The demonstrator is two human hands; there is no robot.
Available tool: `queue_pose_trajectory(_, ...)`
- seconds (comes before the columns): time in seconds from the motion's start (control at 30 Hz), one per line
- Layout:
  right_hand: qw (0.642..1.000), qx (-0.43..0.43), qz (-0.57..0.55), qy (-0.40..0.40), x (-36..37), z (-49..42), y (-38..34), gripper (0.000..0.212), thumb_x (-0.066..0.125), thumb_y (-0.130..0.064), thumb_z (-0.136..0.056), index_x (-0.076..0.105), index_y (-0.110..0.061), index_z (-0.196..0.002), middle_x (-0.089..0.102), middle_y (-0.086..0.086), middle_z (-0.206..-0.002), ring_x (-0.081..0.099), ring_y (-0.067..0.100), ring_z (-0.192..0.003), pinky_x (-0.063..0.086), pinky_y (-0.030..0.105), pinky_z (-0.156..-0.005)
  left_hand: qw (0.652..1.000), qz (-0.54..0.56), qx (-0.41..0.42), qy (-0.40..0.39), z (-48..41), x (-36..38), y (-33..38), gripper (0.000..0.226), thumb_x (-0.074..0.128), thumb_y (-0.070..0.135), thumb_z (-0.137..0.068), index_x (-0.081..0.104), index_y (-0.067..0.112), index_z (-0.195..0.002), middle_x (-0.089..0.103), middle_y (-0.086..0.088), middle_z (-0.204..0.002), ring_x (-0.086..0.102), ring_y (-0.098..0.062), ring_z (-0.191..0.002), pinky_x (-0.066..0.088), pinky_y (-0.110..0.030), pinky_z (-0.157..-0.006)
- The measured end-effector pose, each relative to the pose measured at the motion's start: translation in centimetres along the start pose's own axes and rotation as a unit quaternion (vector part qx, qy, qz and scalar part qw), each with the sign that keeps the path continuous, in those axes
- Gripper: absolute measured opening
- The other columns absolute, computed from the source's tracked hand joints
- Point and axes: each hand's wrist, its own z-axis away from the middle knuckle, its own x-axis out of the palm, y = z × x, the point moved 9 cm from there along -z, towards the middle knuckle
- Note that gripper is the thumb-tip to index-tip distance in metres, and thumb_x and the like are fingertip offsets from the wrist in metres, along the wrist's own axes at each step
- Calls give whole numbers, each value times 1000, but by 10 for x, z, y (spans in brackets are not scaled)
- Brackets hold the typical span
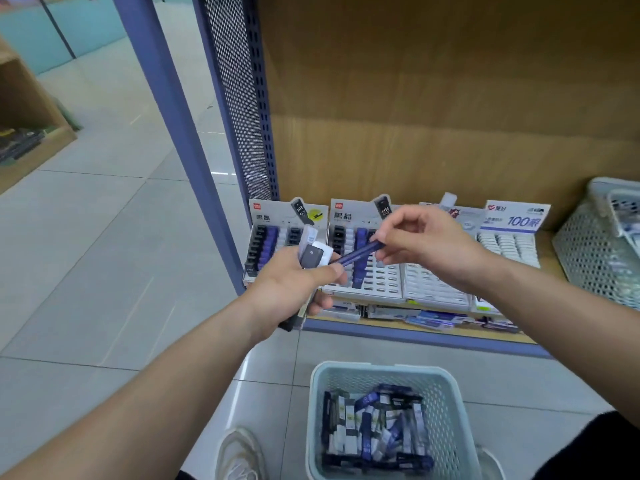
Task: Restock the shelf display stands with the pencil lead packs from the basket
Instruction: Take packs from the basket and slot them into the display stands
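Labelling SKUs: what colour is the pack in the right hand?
Dark blue pack, pinched by the right hand; head view.

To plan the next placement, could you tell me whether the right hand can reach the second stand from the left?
Probably yes. The right hand, pinching a blue pack, is right in front of that stand, and nothing appears to lie between them.

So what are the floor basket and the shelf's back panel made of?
Floor basket: probably moulded plastic, matte pale green; its lattice walls and rounded rim suggest so. Shelf back panel: wood or wood-look laminate, matte tan with faint grain; I cannot tell which.
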Motion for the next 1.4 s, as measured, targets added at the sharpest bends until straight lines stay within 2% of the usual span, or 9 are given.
queue_pose_trajectory(0.13,1000,6,10,-2,-12,3,12,13,76,8,-80,67,-1,-80,77,14,-94,74,21,-83,59,27,-74,997,-68,-15,-18,-6,14,-10,13,77,18,-90,64,15,-91,63,-9,-64,50,-16,-49,44,-25,-46)
queue_pose_trajectory(0.23,1000,6,15,-9,-19,0,19,26,75,15,-76,69,-7,-89,77,12,-96,74,17,-86,56,22,-72,995,-87,-31,-24,-10,22,-18,17,77,16,-89,60,12,-88,58,-1,-56,48,-16,-48,43,-25,-45)
queue_pose_trajectory(0.4,1000,20,-24,1,-25,-6,27,42,75,15,-77,68,-11,-109,76,13,-91,72,17,-78,56,22,-68,995,-98,-34,-15,-21,22,-23,19,77,18,-89,63,7,-95,65,-3,-64,51,-16,-50,44,-26,-46)
queue_pose_trajectory(0.57,992,34,-99,68,-44,-12,35,31,72,13,-80,68,-12,-99,74,22,-98,68,24,-79,58,27,-66,994,-101,-39,-16,-30,22,-28,14,74,15,-88,66,13,-100,77,-9,-83,53,-15,-51,45,-26,-48)
queue_pose_trajectory(0.7,992,35,-14,118,-70,-18,46,23,74,2,-85,72,-18,-95,77,11,-87,66,14,-72,54,25,-65,992,-112,-48,11,-37,7,-33,16,68,14,-92,58,10,-104,78,-6,-86,54,-14,-50,50,-27,-52)
queue_pose_trajectory(0.83,976,39,142,161,-98,-29,64,17,75,-7,-86,73,-22,-95,73,2,-78,63,12,-68,54,32,-70,993,-104,-53,30,-39,-4,-39,20,65,12,-95,58,4,-112,78,-8,-85,56,-16,-50,51,-25,-50)
queue_pose_trajectory(1.03,960,18,243,138,-103,-56,80,18,73,-3,-87,67,-21,-86,67,0,-77,61,12,-67,56,35,-69,995,-89,-47,20,-42,-1,-39,18,66,16,-97,59,5,-109,77,-9,-82,64,-18,-57,56,-27,-55)
queue_pose_trajectory(1.23,937,15,320,140,-114,-80,104,22,70,-1,-86,66,-22,-87,63,-6,-79,59,7,-67,49,13,-58,996,-82,-43,4,-48,6,-37,19,68,15,-96,59,5,-110,76,-10,-82,65,-20,-59,55,-29,-56)
queue_pose_trajectory(1.4,927,25,338,159,-128,-101,124,15,70,-2,-86,68,-16,-92,66,-2,-81,65,18,-76,57,32,-75,996,-78,-42,1,-54,9,-34,20,69,16,-95,61,3,-107,76,-10,-83,67,-20,-61,56,-30,-58)
